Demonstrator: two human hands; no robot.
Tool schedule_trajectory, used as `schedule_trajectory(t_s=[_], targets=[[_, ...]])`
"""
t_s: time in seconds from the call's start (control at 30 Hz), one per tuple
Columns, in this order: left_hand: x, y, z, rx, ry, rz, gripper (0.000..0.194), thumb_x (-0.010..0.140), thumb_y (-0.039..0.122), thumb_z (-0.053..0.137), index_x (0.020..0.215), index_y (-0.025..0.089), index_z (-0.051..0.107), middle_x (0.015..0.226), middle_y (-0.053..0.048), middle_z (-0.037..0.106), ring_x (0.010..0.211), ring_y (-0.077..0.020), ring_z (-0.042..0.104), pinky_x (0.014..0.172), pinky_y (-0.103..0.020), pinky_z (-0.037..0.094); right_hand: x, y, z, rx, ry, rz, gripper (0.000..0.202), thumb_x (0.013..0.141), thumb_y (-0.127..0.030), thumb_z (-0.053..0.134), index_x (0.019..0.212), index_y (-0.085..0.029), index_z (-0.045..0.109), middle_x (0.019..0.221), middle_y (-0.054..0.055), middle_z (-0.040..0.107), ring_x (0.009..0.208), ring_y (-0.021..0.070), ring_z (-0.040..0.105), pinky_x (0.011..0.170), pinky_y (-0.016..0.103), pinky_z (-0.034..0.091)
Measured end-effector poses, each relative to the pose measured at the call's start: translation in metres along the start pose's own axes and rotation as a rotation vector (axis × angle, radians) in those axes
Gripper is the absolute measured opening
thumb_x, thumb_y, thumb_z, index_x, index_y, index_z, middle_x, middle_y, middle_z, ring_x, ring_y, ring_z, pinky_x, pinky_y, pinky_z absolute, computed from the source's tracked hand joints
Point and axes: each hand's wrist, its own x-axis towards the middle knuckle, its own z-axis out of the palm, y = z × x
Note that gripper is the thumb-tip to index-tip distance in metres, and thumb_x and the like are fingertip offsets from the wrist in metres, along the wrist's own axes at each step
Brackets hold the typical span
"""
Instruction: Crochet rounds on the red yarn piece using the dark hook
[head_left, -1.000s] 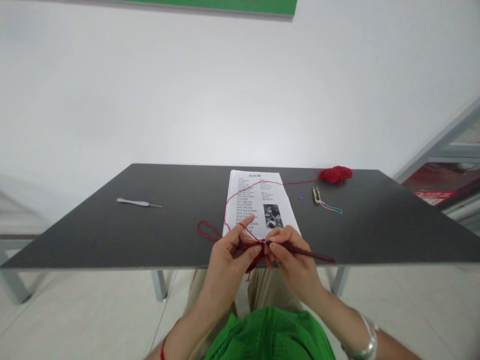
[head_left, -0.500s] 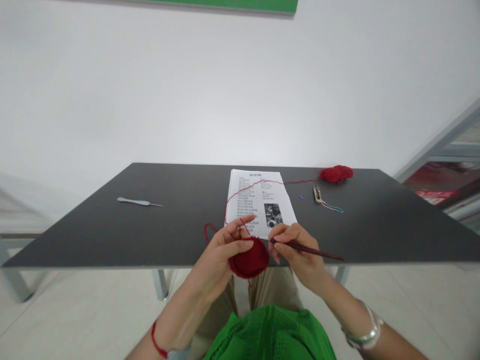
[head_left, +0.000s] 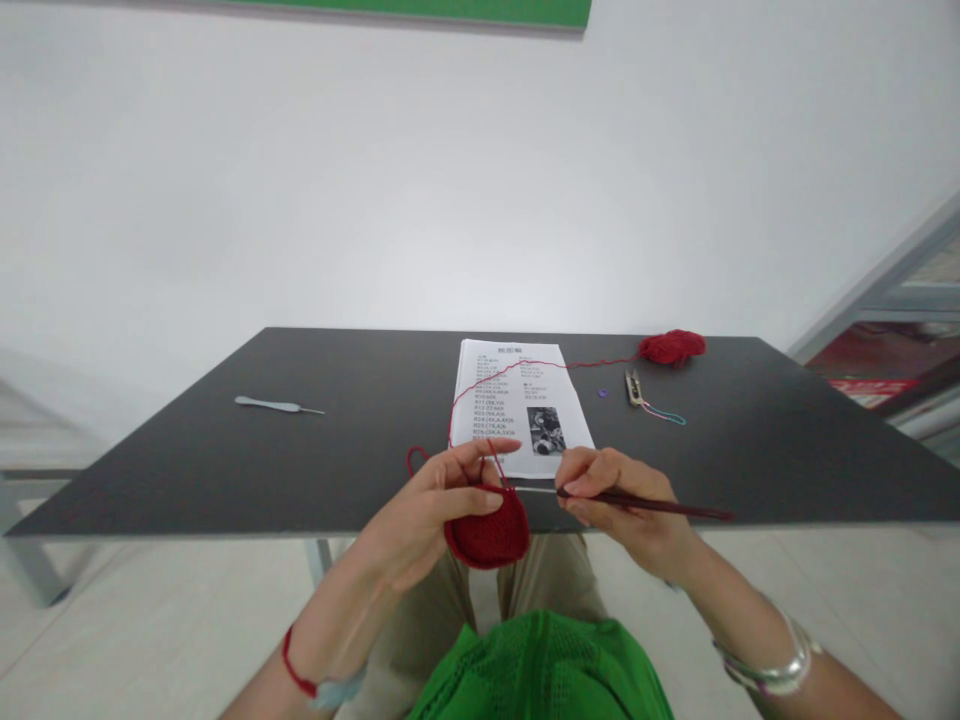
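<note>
My left hand [head_left: 442,500] pinches a round, cupped piece of red crochet [head_left: 491,535] between thumb and fingers, at the table's front edge. Red yarn [head_left: 491,382] runs over its raised index finger. In my right hand [head_left: 626,500] is a crochet hook with a dark red-brown handle [head_left: 675,507], gripped like a pencil and pointing left. Its thin metal shaft [head_left: 536,489] reaches to the upper right edge of the crochet piece, where the yarn meets it. Whether the tip sits inside a stitch is too small to tell.
Printed sheets [head_left: 577,420] lie mid-table under the yarn. At the back right is a red yarn ball [head_left: 673,347]. Thread snips [head_left: 636,388] with a cord and a small purple ring [head_left: 602,393] lie before it. A grey-handled hook [head_left: 274,404] rests at left.
My right hand has moved right, baring the hook's metal shaft between it and the crochet piece. The left hand and crochet piece have shifted slightly left and down.
</note>
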Motion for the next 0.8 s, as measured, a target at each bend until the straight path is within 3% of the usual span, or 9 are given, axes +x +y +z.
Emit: schedule_trajectory(t_s=[0.27, 0.47, 0.57, 0.67, 0.8], targets=[[0.001, 0.003, -0.009, 0.023, -0.141, -0.063, 0.042, 0.061, 0.011, 0.075, 0.103, 0.017, 0.073, 0.073, 0.001, 0.059, 0.061, -0.0069, 0.052, 0.054, -0.018, 0.034, 0.004, -0.007, -0.009, 0.006, -0.095, 0.044, 0.008, 0.082, -0.014, 0.070, 0.079, -0.022, 0.067, 0.078, 0.003, 0.066, 0.065, 0.0133, 0.058, 0.055, 0.025, 0.044], [0.004, 0.008, -0.010, 0.112, -0.195, -0.079, 0.042, 0.060, 0.012, 0.074, 0.102, 0.015, 0.072, 0.072, 0.001, 0.061, 0.057, -0.0068, 0.051, 0.052, -0.018, 0.033, 0.015, -0.004, -0.012, 0.355, -0.104, 0.284, 0.009, 0.076, -0.015, 0.075, 0.076, -0.018, 0.067, 0.078, 0.003, 0.066, 0.053, 0.0076, 0.053, 0.045, 0.019, 0.040], [0.005, 0.005, -0.005, 0.193, -0.103, 0.043, 0.039, 0.062, 0.011, 0.072, 0.101, 0.016, 0.071, 0.070, 0.002, 0.061, 0.059, -0.0078, 0.052, 0.054, -0.019, 0.035, 0.016, 0.005, -0.003, 0.609, -0.043, 0.410, 0.012, 0.076, -0.017, 0.075, 0.074, -0.018, 0.064, 0.069, -0.001, 0.063, 0.048, 0.0066, 0.051, 0.039, 0.016, 0.038], [0.005, -0.003, 0.004, 0.239, 0.075, 0.223, 0.037, 0.066, 0.010, 0.069, 0.102, 0.017, 0.069, 0.066, 0.005, 0.059, 0.060, -0.0083, 0.052, 0.058, -0.020, 0.038, 0.012, 0.012, 0.013, 0.755, 0.078, 0.493, 0.012, 0.080, -0.021, 0.071, 0.076, -0.019, 0.060, 0.062, -0.003, 0.062, 0.046, 0.0079, 0.050, 0.038, 0.018, 0.047], [0.003, -0.013, 0.015, 0.161, 0.176, 0.300, 0.037, 0.065, 0.009, 0.070, 0.102, 0.017, 0.066, 0.065, 0.006, 0.059, 0.061, -0.0081, 0.055, 0.061, -0.020, 0.042, 0.002, 0.016, 0.035, 0.700, 0.297, 0.396, 0.012, 0.081, -0.022, 0.071, 0.077, -0.020, 0.060, 0.068, -0.002, 0.066, 0.055, 0.0093, 0.057, 0.052, 0.023, 0.057]])
